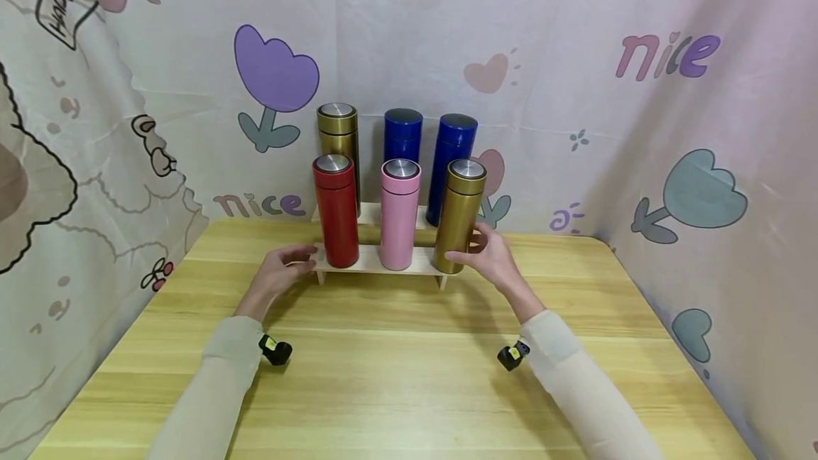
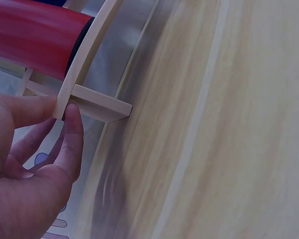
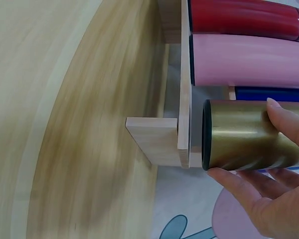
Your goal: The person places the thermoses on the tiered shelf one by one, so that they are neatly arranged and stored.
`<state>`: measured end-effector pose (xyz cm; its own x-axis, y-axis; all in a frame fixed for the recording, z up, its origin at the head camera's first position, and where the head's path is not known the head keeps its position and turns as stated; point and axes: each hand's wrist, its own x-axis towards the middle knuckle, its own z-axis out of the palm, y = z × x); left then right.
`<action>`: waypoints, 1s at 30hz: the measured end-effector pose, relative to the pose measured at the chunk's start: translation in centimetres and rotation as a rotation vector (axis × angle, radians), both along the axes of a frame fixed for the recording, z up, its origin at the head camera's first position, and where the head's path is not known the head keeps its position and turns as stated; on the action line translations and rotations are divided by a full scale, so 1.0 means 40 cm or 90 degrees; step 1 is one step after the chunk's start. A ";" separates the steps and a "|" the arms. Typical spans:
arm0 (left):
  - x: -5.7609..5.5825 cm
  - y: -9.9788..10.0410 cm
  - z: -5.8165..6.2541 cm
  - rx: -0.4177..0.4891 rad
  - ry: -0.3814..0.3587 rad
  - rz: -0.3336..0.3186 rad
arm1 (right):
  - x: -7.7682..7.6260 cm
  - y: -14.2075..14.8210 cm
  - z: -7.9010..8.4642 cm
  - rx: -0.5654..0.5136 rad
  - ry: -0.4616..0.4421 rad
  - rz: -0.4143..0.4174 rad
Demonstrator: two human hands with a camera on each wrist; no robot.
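My left hand pinches the left end of a two-tier wooden rack; in the left wrist view the thumb is on one face of the board and fingers are on the other. A gold thermos bottle is in the grip of my right hand, at the rack's right end. Its base appears slightly off the board in the right wrist view. On the same front tier stand a red thermos and a pink thermos. Behind them are another gold thermos and two blue bottles, partly hidden.
The rack stands towards the back of a wood-grain table. A patterned curtain hangs behind and along both sides. Small black cameras are strapped to both wrists.
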<state>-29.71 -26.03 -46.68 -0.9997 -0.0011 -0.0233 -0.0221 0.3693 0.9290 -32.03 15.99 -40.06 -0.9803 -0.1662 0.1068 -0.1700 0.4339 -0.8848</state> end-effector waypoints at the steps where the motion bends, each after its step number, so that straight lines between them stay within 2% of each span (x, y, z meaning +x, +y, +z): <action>1: -0.001 0.000 -0.001 0.000 -0.002 0.002 | -0.001 -0.002 -0.001 -0.002 -0.001 0.000; 10: -0.008 -0.005 -0.008 -0.006 -0.008 0.002 | -0.005 -0.017 -0.004 -0.011 0.000 0.002; 25: 0.000 0.001 0.000 0.023 0.015 0.000 | -0.006 -0.040 -0.002 -0.011 0.008 -0.002; 30: -0.001 0.002 -0.002 0.009 0.021 -0.002 | -0.011 -0.044 -0.010 -0.018 0.013 0.000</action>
